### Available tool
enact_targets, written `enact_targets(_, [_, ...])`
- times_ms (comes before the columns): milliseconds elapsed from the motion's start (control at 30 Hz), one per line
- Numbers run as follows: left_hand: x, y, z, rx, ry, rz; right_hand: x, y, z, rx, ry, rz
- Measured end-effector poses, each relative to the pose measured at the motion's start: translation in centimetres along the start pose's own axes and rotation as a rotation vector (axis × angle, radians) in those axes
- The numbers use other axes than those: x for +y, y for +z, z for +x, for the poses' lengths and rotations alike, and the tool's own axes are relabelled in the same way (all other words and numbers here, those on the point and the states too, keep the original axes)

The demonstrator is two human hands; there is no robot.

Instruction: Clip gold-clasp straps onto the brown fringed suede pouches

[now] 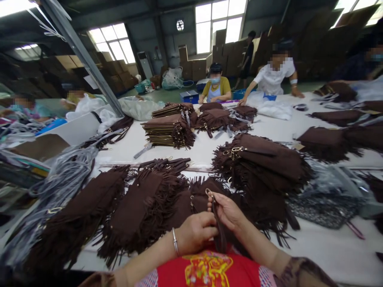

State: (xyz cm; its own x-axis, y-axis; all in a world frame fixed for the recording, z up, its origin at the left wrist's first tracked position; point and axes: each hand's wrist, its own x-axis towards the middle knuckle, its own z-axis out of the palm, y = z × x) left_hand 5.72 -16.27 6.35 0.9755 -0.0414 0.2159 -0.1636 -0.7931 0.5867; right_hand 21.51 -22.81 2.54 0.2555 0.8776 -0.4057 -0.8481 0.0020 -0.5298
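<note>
Close to my body, both hands are closed on a dark brown wrist strap (pixel 220 229) with a gold clasp (pixel 208 193) at its upper end. My right hand (pixel 228 211) pinches the strap just below the clasp. Lower down, my left hand (pixel 197 231) grips the strap's middle, its fingers curled. Directly beyond them lies a brown fringed pouch (pixel 182 205) with small gold hardware. More fringed pouches (pixel 134 203) lie to the left, and a thick pile of them (pixel 263 159) stands to the right, gold clasps on top.
Neat pouch stacks (pixel 167 129) stand mid-table. Grey strips (pixel 62 187) lie bundled at left. A plastic bag of dark speckled material (pixel 326 203) is at right. Across the white table (pixel 125 145), a person in yellow (pixel 226 87) and one in white (pixel 273 77) work. A metal post (pixel 86 59) rises at left.
</note>
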Motion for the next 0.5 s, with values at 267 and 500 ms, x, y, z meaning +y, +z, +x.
enact_targets(267, [1.5,-1.9,-1.3,0.382,-0.293,-0.313,0.4,-3.3,-2.2,0.165,-0.152,-0.02])
enact_targets(500, [0.7,-1.3,-1.7,0.084,-0.366,-0.315,-1.2,-1.8,-3.4,0.017,-0.205,-0.212])
